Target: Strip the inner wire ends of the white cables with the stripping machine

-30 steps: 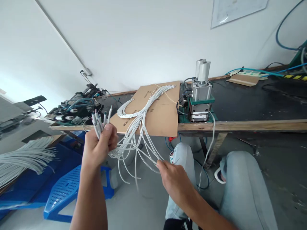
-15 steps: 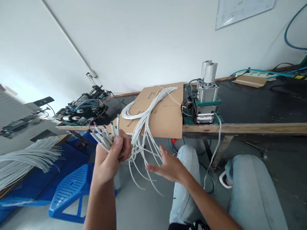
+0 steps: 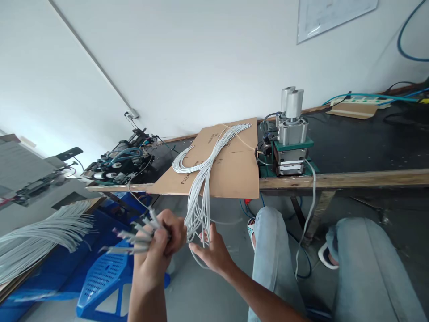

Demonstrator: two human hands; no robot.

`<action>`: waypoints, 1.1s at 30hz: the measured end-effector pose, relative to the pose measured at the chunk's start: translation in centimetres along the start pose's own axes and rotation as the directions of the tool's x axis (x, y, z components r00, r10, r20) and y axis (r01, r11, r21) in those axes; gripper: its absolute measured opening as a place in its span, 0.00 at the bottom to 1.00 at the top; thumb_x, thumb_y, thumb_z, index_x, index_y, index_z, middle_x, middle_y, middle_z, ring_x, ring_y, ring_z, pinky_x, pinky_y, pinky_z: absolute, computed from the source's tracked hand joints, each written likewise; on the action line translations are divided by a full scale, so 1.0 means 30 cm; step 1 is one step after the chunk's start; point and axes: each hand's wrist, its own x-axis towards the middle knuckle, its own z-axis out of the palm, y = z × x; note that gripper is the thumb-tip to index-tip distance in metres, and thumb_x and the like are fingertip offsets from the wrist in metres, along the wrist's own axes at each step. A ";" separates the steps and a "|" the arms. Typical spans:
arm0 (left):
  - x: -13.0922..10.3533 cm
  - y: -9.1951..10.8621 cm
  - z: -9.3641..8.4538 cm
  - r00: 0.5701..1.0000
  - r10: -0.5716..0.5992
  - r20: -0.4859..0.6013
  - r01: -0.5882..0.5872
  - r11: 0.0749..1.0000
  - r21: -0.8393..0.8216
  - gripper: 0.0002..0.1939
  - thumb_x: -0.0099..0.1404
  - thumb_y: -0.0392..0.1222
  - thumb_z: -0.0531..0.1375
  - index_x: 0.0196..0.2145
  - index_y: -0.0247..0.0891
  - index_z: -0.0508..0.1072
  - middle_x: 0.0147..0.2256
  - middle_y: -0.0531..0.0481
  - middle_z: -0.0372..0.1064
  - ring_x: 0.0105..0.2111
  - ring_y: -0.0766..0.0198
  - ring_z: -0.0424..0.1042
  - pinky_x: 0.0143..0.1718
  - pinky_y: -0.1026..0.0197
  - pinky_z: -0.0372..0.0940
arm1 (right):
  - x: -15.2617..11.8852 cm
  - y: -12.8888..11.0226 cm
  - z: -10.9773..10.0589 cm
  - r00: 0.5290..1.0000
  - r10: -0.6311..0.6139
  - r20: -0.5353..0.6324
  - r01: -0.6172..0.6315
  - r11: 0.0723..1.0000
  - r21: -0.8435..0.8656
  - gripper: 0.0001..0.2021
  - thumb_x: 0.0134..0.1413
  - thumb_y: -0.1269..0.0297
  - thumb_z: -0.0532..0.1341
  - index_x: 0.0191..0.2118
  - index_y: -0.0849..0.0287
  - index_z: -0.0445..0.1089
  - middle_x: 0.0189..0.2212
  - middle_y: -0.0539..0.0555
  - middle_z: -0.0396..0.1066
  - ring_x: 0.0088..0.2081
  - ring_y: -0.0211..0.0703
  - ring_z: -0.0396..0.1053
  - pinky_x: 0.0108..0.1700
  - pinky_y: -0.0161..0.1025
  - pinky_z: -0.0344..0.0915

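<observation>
Many cables [image 3: 204, 167] | long axis: down off cardboard [image 3: 236, 174] | left hand [image 3: 164, 235]: fingers clamped on cables, ends leftward | right hand [image 3: 215, 252]: fingers apart

Pale blue jeans [image 3: 378, 264], open-toed sandals [image 3: 326, 256] with white straps, bare forearms.

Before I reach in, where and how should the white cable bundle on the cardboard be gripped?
Probably best at the gathered waist of the white cable bundle, just in from the front edge of the cardboard, from above and the right. The strands crowd together there; farther back they split into two tails, the left one curling aside, and below they spread toward the left hand and right hand.
</observation>
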 end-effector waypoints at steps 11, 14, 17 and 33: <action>-0.125 -0.047 -0.014 0.996 0.027 0.081 -0.054 0.932 0.357 0.30 0.56 0.71 0.64 0.21 0.41 0.63 0.17 0.57 0.56 0.19 0.66 0.56 0.22 0.60 0.50 | -0.076 0.083 -0.137 0.921 0.188 0.342 -0.186 0.982 -0.039 0.47 0.40 0.41 0.75 0.59 0.74 0.67 0.51 0.77 0.73 0.54 0.74 0.71 0.57 0.63 0.67; -0.117 -0.033 -0.007 0.993 0.039 0.115 -0.085 0.899 0.430 0.31 0.56 0.72 0.64 0.20 0.42 0.62 0.16 0.57 0.56 0.19 0.65 0.57 0.22 0.60 0.52 | -0.061 0.118 -0.302 0.856 0.170 0.488 -0.160 0.985 -0.064 0.51 0.34 0.40 0.77 0.59 0.75 0.68 0.54 0.76 0.71 0.57 0.73 0.68 0.60 0.60 0.65; -0.113 -0.025 -0.002 0.991 0.031 0.129 -0.087 0.886 0.456 0.32 0.56 0.74 0.62 0.20 0.42 0.60 0.16 0.57 0.55 0.18 0.66 0.56 0.21 0.60 0.52 | 0.006 0.141 -0.471 0.874 0.034 0.485 -0.075 0.995 0.065 0.38 0.47 0.45 0.74 0.59 0.65 0.70 0.58 0.68 0.69 0.58 0.65 0.68 0.57 0.55 0.67; -0.119 -0.029 -0.004 0.970 -0.044 0.238 -0.100 0.823 0.560 0.34 0.58 0.77 0.56 0.18 0.41 0.62 0.15 0.55 0.62 0.18 0.66 0.57 0.22 0.59 0.51 | 0.340 0.106 -0.295 0.682 -0.422 0.598 0.377 0.903 0.207 0.20 0.55 0.81 0.58 0.42 0.52 0.82 0.43 0.50 0.82 0.43 0.42 0.78 0.41 0.34 0.69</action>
